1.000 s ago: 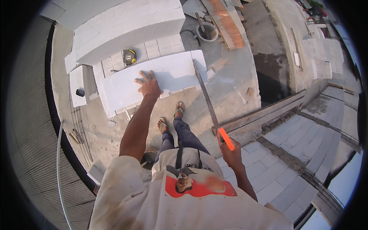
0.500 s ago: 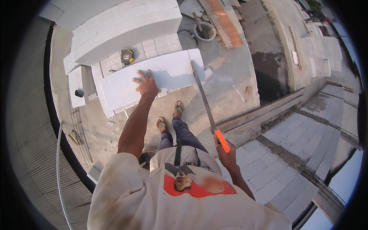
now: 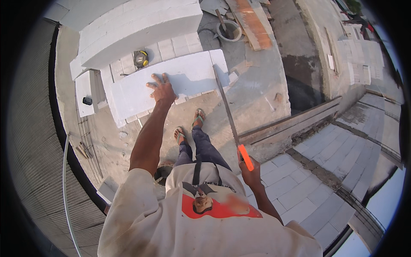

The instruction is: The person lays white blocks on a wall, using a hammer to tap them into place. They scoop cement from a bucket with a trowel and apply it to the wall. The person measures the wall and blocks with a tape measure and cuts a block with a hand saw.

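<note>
A long white lightweight block (image 3: 132, 92) lies across a row of similar blocks. My left hand (image 3: 162, 89) rests on its top, fingers spread, pressing nothing but the block. In my right hand (image 3: 250, 170) is the orange handle of a handsaw (image 3: 229, 115). Its long blade reaches away from me, and the far end sits at a thin straight cut near the block's right end. How deep the blade goes I cannot tell. A short end piece (image 3: 219, 62) shows to the right of that cut.
Behind the block lies a black and yellow tape measure (image 3: 140, 58), with stacked white blocks (image 3: 141, 34) beyond. A small black object (image 3: 87, 101) sits on a block at left. A bucket (image 3: 229, 32) and boards (image 3: 250, 25) are at back right. Wooden planks (image 3: 291, 122) border a ledge.
The whole view has shifted slightly. The saw handle has come back a little toward me, with the blade still at the cut. My left hand stays on the block.
</note>
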{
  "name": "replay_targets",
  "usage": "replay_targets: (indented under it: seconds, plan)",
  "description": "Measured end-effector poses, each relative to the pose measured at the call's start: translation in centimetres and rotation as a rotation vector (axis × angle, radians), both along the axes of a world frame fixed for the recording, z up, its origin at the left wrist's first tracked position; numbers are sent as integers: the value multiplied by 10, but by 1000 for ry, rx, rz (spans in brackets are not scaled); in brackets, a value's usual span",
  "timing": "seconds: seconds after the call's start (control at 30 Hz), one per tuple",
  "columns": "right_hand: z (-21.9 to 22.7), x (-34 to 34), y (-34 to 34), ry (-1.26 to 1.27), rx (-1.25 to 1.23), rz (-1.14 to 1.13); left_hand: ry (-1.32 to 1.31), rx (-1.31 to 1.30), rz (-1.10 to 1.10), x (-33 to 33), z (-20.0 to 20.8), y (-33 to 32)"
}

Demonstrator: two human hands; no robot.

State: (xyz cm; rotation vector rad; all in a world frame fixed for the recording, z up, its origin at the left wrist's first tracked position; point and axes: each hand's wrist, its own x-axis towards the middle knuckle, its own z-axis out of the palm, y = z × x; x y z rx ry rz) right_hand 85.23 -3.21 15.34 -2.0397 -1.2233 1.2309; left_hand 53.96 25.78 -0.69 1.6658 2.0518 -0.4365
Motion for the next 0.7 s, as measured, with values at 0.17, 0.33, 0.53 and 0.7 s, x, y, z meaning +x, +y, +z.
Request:
replay_targets:
  seconds: [0.17, 0.33, 0.53, 0.7]
  plan:
    - [-49, -18, 174, 136, -248, -147, 11, -39, -53, 15, 2, -4]
    - [-26, -22, 203, 237, -318, -165, -24, 15, -12, 4, 16, 12]
    - [19, 5, -5, 67, -131, -46, 7, -4, -10, 4, 11, 0]
    - [-41, -12, 151, 251, -259, -174, 8, -30, -48, 16, 0, -3]
